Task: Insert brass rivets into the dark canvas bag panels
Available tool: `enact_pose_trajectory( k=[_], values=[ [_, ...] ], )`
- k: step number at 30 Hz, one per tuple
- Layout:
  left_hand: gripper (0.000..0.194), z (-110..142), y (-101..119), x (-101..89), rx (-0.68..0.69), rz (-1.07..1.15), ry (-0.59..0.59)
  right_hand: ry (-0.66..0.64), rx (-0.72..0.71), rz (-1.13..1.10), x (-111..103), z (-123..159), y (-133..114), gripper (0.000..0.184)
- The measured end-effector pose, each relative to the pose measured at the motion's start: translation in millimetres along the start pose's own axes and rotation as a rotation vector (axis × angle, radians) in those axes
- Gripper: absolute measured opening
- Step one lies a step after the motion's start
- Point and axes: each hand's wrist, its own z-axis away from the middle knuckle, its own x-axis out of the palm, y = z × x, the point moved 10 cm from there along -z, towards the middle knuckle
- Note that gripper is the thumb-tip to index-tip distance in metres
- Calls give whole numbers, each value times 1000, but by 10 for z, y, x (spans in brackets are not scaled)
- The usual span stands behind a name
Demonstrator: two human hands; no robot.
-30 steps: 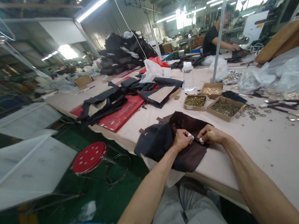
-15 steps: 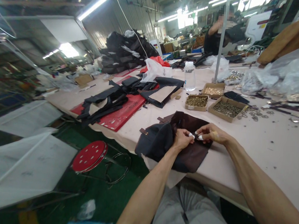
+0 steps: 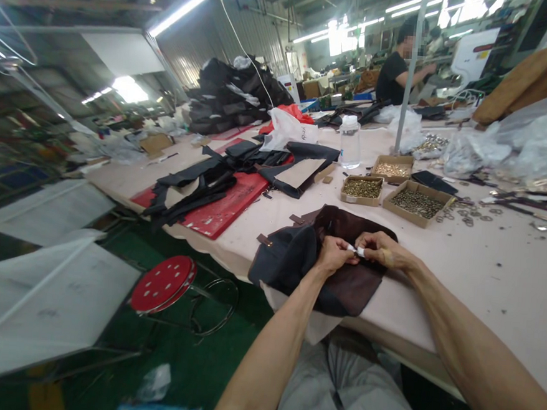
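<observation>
the dark bag (image 3: 282, 255) lies at the near edge of the table (image 3: 465, 274), its long axis running mostly side to side in front of the person, navy body to the left, dark brown part opened out to the right. the fingers are directly over that brown part, so the bag is right beneath them rather than off to one side. the left hand (image 3: 333, 256) is nearer the navy body; the right hand (image 3: 383, 249) comes in from the outer right side. each hand's thumb and fingers are drawn together at the tips, white coverings almost meeting; the pinch probably has something small and dark in it, but it is too small to tell.

beyond the bag, just past the right hand, are the box of brass-coloured bits (image 3: 360, 200) and the box of darker bits (image 3: 402, 216). a co-worker (image 3: 389, 79) is across the table.

compared with a second ago, the two sets of fingertips are closer together, mainly because the right has moved inward; the bag lies much as it did.
</observation>
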Motion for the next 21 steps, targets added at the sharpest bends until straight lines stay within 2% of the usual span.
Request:
enact_pose_trajectory(
  k=[8, 14, 17, 21],
  values=[
    [17, -2, -18, 6, -38, 75, -45, 105, -56, 167, -71, 7, -20, 26],
    [25, 50, 8, -4, -71, 107, -54, 171, 111, 0, -69, 2, 224, 37],
    [24, 63, 49, -29, -62, 88, -3, 182, 114, -71, -55, 5, 232, 38],
    [18, 52, 172, -180, 16, -5, 148, 146, 7, -29, 44, -15, 48, 41]
  ],
)
